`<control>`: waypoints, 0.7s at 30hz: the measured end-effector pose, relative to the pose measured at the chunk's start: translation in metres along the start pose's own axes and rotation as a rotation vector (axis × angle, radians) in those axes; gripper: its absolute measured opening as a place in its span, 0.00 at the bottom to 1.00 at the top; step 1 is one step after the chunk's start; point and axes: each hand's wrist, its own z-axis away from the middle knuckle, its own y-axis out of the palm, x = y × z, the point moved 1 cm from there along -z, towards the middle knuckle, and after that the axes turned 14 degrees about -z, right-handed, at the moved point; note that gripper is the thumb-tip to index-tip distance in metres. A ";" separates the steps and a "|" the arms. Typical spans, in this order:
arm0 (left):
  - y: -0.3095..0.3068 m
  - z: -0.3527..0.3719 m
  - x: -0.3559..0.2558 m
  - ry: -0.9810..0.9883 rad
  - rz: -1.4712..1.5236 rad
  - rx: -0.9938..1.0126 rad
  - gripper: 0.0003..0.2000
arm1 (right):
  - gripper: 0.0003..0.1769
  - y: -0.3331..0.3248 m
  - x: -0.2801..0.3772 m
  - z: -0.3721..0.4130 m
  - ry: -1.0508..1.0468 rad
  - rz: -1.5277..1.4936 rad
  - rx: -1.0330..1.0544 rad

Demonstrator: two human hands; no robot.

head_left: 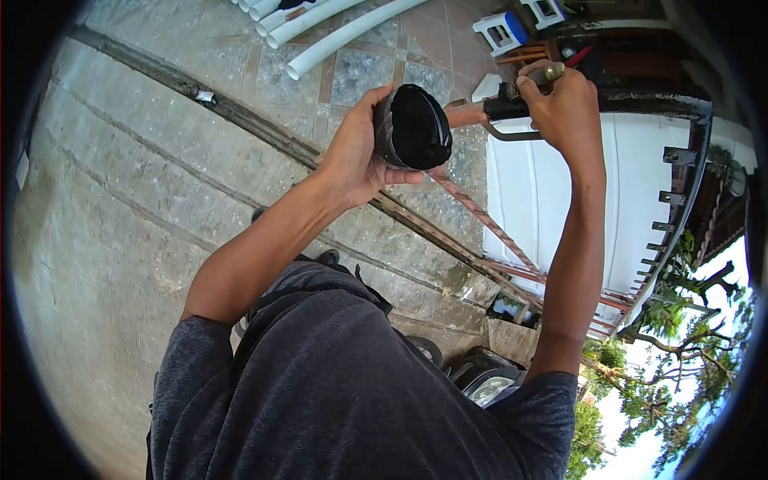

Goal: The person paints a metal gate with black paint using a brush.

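My left hand is wrapped round a cup-shaped container whose inside is coated with black paint. My right hand, to the right of it, is closed round a brush handle; the bristles are hard to make out. That hand is over a metal frame, black along its top bar and reddish-brown toward the container. A curved black handle sticks out below the bar, beside my right fingers.
White pipes lie on the tiled floor at the top. A blue and white stool stands at the upper right. White panels sit behind the frame. A motorcycle is at the lower right, below a ground channel.
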 end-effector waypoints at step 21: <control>0.004 -0.001 0.000 0.108 0.015 -0.053 0.30 | 0.08 -0.028 0.020 0.029 -0.074 0.182 0.161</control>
